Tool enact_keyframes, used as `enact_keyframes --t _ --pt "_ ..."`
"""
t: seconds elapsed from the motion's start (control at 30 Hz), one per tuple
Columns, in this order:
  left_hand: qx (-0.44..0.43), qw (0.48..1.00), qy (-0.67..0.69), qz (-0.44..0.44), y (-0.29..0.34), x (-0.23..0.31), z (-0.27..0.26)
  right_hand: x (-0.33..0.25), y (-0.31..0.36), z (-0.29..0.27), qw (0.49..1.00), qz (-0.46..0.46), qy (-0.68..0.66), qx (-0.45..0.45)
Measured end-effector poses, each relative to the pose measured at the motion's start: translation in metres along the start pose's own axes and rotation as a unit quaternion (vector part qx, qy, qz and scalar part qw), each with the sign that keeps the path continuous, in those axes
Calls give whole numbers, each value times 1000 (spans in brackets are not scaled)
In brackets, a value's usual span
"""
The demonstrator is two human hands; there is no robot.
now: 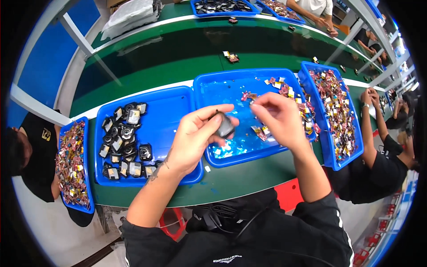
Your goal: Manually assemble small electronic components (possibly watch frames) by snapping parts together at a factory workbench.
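My left hand (pixel 190 139) grips a small dark plastic housing (pixel 226 128) between thumb and fingers, above the left part of the middle blue tray (pixel 213 100). To its right, my right hand (pixel 283 119) hangs over the same tray with its fingertips drawn together; whatever they may hold is too small to make out. Several small red circuit boards (pixel 306 116) with white and yellow parts lie along the tray's right side. A few more boards (pixel 259 133) rest below my right hand. Black housings (pixel 126 131), several with pale patches, are piled in the left blue tray (pixel 171 95).
Narrow blue trays full of boards stand at the far left (pixel 73 164) and right (pixel 333 111). Beyond the trays, a green conveyor belt (pixel 178 58) carries a board (pixel 231 57). Co-workers sit on both sides, and another person's hands (pixel 322 23) work across the belt. Metal posts frame the bench.
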State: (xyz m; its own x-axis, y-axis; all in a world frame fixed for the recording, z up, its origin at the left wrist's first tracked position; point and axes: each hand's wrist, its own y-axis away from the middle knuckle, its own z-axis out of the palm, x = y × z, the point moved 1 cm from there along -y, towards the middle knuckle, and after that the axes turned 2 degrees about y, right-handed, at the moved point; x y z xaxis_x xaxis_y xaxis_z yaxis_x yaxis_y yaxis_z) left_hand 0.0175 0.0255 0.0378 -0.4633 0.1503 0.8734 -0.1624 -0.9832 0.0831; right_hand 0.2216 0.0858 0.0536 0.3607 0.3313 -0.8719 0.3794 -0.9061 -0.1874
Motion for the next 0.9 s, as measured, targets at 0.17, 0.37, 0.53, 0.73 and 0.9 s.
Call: enact_keyframes --t 0.17,0.37,0.53,0.73,0.9 --pt "31 999 -7 -37 -1 -2 -8 31 38 -59 962 -42 269 -8" --pt "68 997 11 -21 1 -9 -12 43 39 -53 930 -127 318 -132" --pt "35 972 -202 112 2 -11 -10 36 41 -51 947 -119 289 -71" --pt "-17 894 -393 212 11 -6 13 -28 34 -38 973 -119 166 -110" --pt "-45 927 -326 181 12 -18 16 -39 24 -15 982 -108 94 -124"
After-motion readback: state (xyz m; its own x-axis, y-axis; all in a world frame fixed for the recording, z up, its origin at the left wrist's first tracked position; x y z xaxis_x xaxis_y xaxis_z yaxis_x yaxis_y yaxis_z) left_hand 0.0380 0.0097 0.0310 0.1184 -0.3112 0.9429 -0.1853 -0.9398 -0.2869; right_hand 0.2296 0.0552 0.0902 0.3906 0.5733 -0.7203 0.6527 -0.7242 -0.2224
